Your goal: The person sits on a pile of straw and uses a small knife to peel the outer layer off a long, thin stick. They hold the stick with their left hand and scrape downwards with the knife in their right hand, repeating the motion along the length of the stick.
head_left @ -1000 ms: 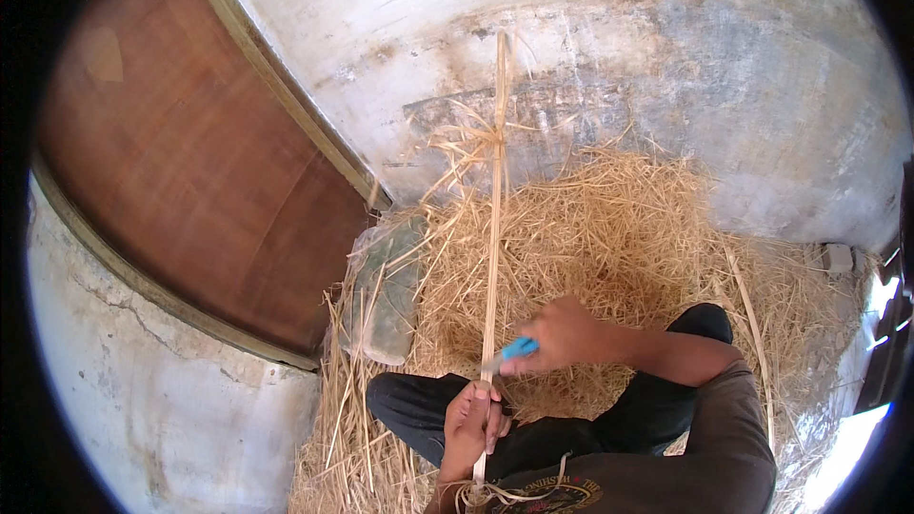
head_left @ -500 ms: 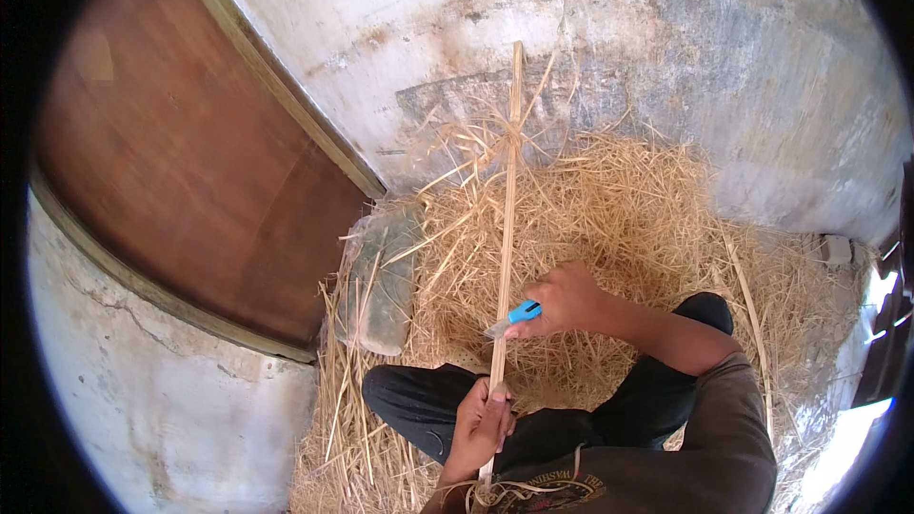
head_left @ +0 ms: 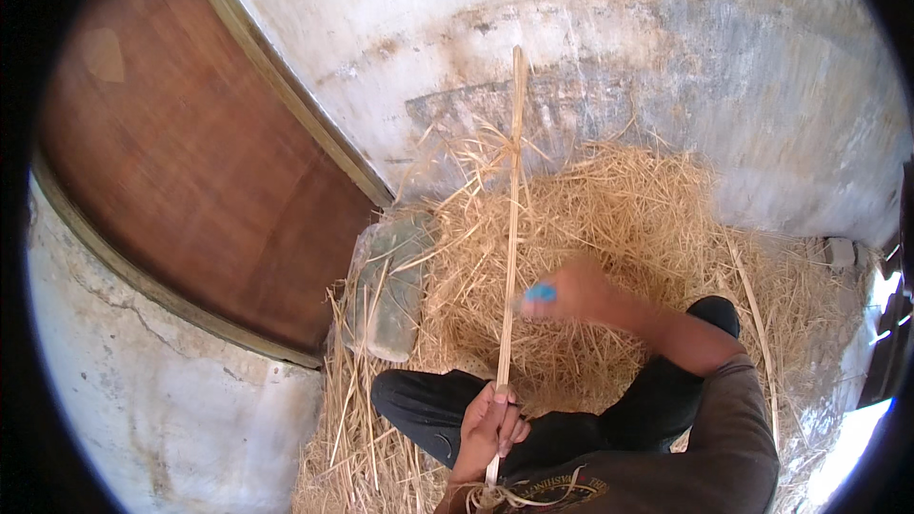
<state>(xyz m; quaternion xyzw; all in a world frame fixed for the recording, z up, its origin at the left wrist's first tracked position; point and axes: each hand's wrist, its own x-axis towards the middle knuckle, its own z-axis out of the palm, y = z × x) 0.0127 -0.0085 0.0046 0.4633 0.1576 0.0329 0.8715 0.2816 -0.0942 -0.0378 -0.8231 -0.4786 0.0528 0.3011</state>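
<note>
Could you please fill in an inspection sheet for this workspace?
Surface: covered in straw-like shavings.
Job's things: long pale strip, curls near its upper part; blue tool, blurred, contact with the strip unclear.
Clutter: greenish slab with loose strands across it; small grey block at far right.
Hands: left hand closed around the strip's lower part; right hand holding the blue tool.
Cables: nothing seen.
Surroundings: stained wall; brown panel at left.

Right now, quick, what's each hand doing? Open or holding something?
Left hand: closed, holding the strip.
Right hand: closed, holding a blue tool, blurred.
</note>
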